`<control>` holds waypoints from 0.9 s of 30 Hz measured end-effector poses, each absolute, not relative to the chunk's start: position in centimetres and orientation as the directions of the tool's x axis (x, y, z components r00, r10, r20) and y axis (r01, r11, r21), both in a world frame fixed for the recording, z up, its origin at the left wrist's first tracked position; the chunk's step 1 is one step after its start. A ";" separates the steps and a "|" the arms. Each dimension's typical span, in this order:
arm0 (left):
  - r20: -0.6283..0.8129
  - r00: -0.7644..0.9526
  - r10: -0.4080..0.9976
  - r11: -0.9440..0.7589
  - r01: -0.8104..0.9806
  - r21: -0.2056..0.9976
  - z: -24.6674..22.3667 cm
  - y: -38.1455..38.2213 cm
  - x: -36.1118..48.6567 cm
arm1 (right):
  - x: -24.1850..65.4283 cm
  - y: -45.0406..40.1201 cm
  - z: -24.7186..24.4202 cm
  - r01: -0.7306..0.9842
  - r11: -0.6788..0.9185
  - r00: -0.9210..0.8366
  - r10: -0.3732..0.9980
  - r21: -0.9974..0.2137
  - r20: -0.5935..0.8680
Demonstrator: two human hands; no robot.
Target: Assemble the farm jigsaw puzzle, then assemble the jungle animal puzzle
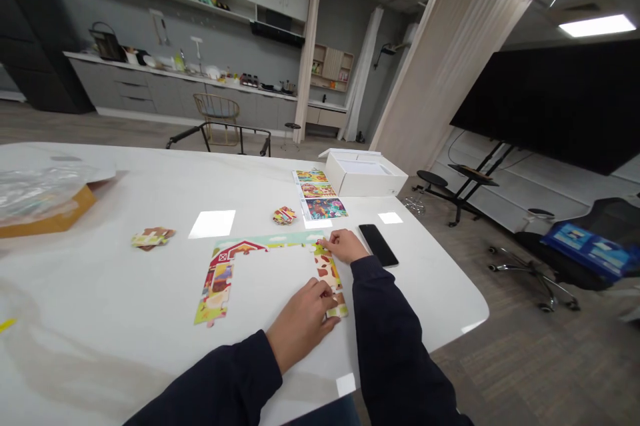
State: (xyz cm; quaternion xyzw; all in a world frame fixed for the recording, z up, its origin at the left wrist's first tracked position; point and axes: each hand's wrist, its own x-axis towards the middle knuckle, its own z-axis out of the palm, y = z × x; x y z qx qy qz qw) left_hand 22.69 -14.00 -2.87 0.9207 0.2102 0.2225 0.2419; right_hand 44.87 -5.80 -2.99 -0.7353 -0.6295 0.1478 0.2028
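A partly joined jigsaw puzzle (216, 287) lies flat on the white table, with a left side, a top edge and a right side around a bare middle. It shows a red barn and a brown-spotted cow. My left hand (304, 316) is at the lower right side, its thumb and fingers closed around a puzzle piece (342, 306). At the top right corner, the fingertips of my right hand (346, 246) pinch the puzzle's edge, partly covering the piece there. Two small piles of loose pieces, one at the left (153, 238) and one above the puzzle (284, 215), lie apart from it.
A black phone (379, 245) lies right of my right hand. Behind are a picture sheet (320, 194) and an open white box (367, 173). A plastic-covered package (45, 203) sits at the far left. The table's edge (475, 309) curves at the right.
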 end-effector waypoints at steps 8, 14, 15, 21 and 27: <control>0.339 0.789 0.512 -0.821 0.333 0.465 -3.0 -14.7 23.2 | 45.0 -5.7 -3.4 0.854 -0.145 0.181 0.983 -0.500 0.024; 0.304 0.786 0.538 -0.810 0.382 0.445 -2.7 -14.7 23.4 | 45.0 -5.9 -3.0 0.855 -0.147 0.167 0.986 -0.497 -0.004; 0.306 0.788 0.534 -0.815 0.384 0.433 -2.8 -14.7 23.5 | 45.0 -5.9 -2.9 0.856 -0.145 0.163 0.987 -0.496 -0.007; 0.318 0.824 0.470 -0.868 0.365 0.337 -3.3 -14.7 23.7 | 45.0 -6.0 -2.8 0.855 -0.144 0.156 0.988 -0.499 -0.018; 0.307 0.828 0.470 -0.870 0.376 0.318 -3.3 -14.7 23.3 | 44.9 -6.0 -2.7 0.849 -0.116 0.135 0.991 -0.516 -0.001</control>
